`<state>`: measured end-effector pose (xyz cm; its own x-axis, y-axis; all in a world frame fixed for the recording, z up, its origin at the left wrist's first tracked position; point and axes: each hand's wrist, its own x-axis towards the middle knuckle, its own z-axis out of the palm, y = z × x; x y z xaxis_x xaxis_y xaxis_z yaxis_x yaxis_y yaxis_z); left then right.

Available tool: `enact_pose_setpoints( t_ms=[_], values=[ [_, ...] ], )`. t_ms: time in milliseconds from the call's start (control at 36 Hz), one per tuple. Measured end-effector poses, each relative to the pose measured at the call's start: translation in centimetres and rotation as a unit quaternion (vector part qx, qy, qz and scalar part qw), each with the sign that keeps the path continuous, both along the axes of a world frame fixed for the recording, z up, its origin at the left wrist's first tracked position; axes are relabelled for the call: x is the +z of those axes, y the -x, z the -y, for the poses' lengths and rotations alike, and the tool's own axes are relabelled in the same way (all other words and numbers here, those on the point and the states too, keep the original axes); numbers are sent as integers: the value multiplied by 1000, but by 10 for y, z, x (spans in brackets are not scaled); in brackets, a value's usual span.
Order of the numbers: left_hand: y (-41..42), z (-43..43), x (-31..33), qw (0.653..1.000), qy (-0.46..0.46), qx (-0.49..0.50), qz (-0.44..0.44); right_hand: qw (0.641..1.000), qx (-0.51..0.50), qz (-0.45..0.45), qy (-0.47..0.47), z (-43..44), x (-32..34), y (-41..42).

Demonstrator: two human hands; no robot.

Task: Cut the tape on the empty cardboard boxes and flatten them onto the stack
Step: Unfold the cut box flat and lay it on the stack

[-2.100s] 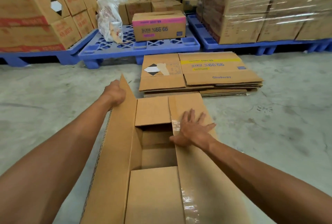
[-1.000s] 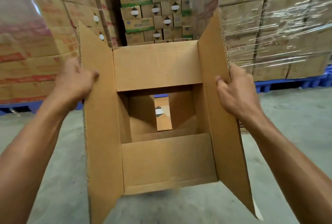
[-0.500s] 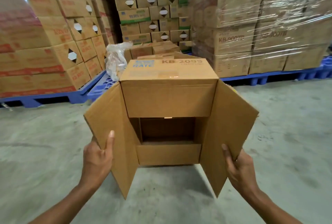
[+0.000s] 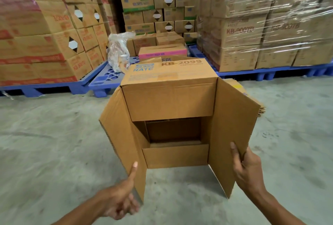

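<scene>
Gripping on both sides: pinching the low corner of the left flap (image 4: 122, 134) with the left hand (image 4: 122, 199) down at 7 o'clock, thumb lying up the inner face. Clamping the outer edge of the right flap (image 4: 232, 125) with the right hand (image 4: 248, 169) at 4 o'clock, thumb inside, fingers wrapping behind.

Holding the cardboard box (image 4: 169, 73) dead centre, apparently clear of the concrete floor (image 4: 45, 143). Pointing its open end back toward 6 o'clock, with the side flaps splayed wide and the top and bottom flaps half across the mouth.

Looking like the flattening step, with the near end already opened. Not managing to judge the far end, too dark inside to call it taped or free.

Probably needing a skewing push on opposite corners next, collapsing the tube into a flat sheet. Then carrying it over to the stack (image 4: 240, 88) peeking out behind at 2 o'clock.

Handling plain brown corrugated board here: matte, stiff, sharply creased, fluted along the cut edges, blue print on the top panel. Likely folding easily along the scores and resisting anywhere else.
</scene>
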<state>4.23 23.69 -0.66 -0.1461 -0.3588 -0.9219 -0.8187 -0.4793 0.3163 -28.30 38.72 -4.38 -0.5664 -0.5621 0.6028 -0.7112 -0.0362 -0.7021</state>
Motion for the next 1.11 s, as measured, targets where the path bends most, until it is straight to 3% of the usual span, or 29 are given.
enact_pose_setpoints(
  t_ms=[139,278,333,417,528,583,639,722,778,861,917,1028,1111],
  values=[
    [57,-25,-12,976,77,145,-146,1000,-6,-4,-7,-1,0,-4],
    [123,-35,-14,908,375,107,-155,1000,-12,-7,0,-3,0,-7],
    [143,-16,-14,888,438,22,-139,1000,-15,-8,3,-7,-3,-6],
    [154,20,-16,856,483,-186,0,1000,-19,-13,7,-11,-5,-5],
    [148,40,-32,756,495,-402,149,1000,-5,-20,-12,-6,-1,-10],
    [147,36,-39,715,503,-454,175,1000,-10,-8,-21,-3,2,-12],
    [147,35,-41,727,470,-479,145,1000,-13,2,-24,-4,5,-14],
    [142,30,-53,830,269,-482,76,999,-18,15,-29,-4,4,-16],
    [132,21,-71,836,212,-502,71,999,-21,13,-28,-4,4,-19],
    [119,20,-90,820,228,-523,51,999,-31,12,-29,-4,6,-22],
    [115,33,-97,844,244,-478,15,999,-41,13,-31,-4,6,-20],
    [107,71,-90,926,240,-279,-86,997,-64,-5,-35,-6,3,-23],
    [117,84,-61,909,329,-128,-221,997,-61,-16,-34,-9,1,-25]
  ],
)
